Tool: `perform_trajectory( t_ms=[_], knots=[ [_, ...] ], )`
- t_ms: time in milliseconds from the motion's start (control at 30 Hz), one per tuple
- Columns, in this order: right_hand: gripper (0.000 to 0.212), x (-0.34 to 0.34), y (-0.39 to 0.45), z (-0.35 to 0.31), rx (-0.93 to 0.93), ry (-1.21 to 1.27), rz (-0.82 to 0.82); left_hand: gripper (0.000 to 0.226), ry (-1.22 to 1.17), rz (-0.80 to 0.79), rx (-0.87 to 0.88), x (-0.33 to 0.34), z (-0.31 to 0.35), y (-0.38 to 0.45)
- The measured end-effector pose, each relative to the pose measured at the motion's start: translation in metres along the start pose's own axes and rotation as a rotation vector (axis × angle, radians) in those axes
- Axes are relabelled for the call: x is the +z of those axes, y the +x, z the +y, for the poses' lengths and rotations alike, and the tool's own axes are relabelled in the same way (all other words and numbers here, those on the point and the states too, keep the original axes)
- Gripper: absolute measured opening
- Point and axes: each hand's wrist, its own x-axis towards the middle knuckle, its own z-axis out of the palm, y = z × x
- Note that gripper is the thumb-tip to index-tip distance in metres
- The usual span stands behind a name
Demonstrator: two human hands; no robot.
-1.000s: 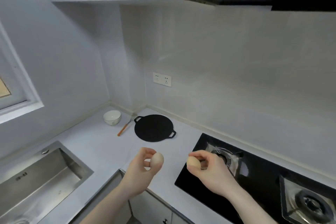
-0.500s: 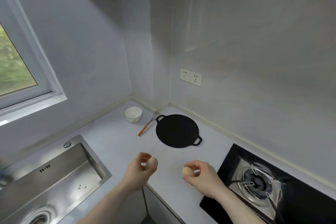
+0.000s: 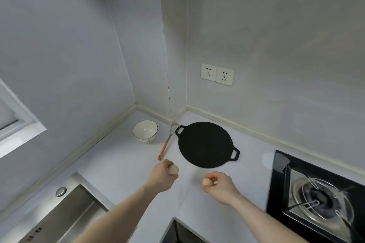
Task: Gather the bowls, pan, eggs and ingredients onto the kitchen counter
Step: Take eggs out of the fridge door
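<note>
Both hands out over the white counter, each w/ one egg. Left hand has fingers curled round a pale egg, egg poking out at the fingertips, held above the counter just near of the whisk handle. Right hand pinches a tan egg btwn thumb and fingertips, above the counter near of the pan. Can't tell if either egg touches the surface; looks like both are in the air.

Far corner: white bowl w/ dark rim line, upright, on the counter. Just right of it a whisk, orange handle pointing near, wire head touching or nearly touching the pan's far-left handle. Flat black pan w/ two loop handles sits right of the whisk.

Right edge: black gas hob w/ a burner. Near left: steel sink. Double wall socket above the pan.
</note>
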Motion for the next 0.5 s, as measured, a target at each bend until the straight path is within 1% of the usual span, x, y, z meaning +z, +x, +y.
perform_trajectory(
  t_ms=[133,267,500],
  knots=[
    [0.019,0.018,0.022,0.000,0.072,-0.053,0.026,0.033,0.196,-0.026,0.072,0.002,-0.011,0.042],
    [0.022,0.025,0.041,0.000,0.105,-0.096,0.043,0.032,0.343,0.012,0.102,0.007,-0.016,0.082],
    [0.018,0.034,0.069,-0.003,0.119,-0.089,0.088,0.034,0.428,0.056,0.139,0.011,-0.030,0.145]
  ],
)
